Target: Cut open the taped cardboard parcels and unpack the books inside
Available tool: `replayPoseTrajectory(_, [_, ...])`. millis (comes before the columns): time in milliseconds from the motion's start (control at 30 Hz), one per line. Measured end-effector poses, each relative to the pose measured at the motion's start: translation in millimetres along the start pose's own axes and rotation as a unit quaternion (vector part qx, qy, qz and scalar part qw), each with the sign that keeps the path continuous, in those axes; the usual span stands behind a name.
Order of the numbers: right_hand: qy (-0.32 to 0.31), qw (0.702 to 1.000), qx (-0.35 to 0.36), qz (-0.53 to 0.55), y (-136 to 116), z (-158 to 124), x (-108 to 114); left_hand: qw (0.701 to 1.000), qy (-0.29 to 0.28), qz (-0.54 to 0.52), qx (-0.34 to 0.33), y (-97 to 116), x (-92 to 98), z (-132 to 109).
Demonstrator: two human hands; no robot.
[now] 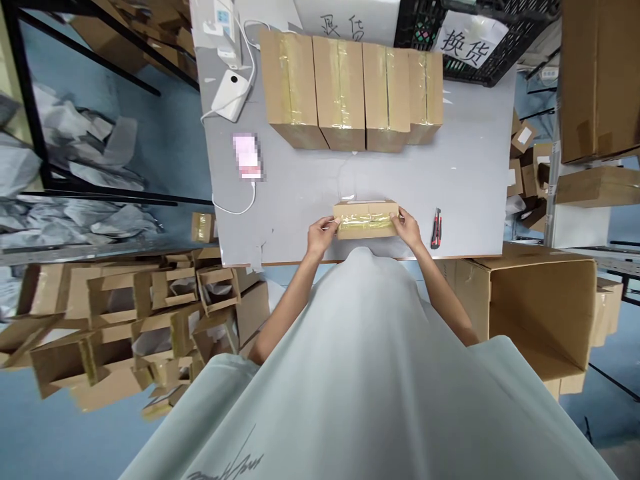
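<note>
A small cardboard box (367, 230) with clear yellowish tape along its seam is at the near edge of the grey table (295, 193). My left hand (323, 235) grips its left end, fingers closed on the corner. At the opposite end, my right hand (407, 227) pinches the right corner. Apart from both hands, a red and black utility knife (437, 229) lies on the table to the right. Behind the box, several larger taped cardboard boxes (340, 93) stand side by side in a row.
A phone with a blurred screen (247, 157) and white cable lies left, below a white device (231, 95). A black crate (480, 67) with a paper sign stands back right. Opened boxes (120, 300) pile up at left; a large open carton (540, 313) is at right.
</note>
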State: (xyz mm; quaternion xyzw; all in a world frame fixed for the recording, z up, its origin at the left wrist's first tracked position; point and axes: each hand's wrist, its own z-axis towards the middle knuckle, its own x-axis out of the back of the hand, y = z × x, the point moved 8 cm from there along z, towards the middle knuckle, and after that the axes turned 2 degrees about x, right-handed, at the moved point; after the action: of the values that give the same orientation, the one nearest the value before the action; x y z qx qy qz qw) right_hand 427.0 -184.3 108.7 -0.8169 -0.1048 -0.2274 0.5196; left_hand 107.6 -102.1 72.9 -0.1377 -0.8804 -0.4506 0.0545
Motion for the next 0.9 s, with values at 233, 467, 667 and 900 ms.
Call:
replayPoseTrajectory(233, [0.138,0.973,-0.121,-0.138,69,-5,87,0.998,0.008,0.018,-0.053,10,-4.1,-1])
replayPoseTrajectory(467, [0.12,0.895,-0.345,-0.255,150,-51,125,0.994,-0.008,0.067,-0.084,12,3.2,-7])
replayPoseTrajectory(667, [0.106,0.902,-0.336,-0.252,160,-52,106,0.992,-0.056,0.083,-0.078,16,-2.9,-8])
replayPoseTrajectory(900, [0.116,0.9,-0.344,-0.239,145,-57,104,0.992,-0.057,0.093,-0.067,22,-3.8,2])
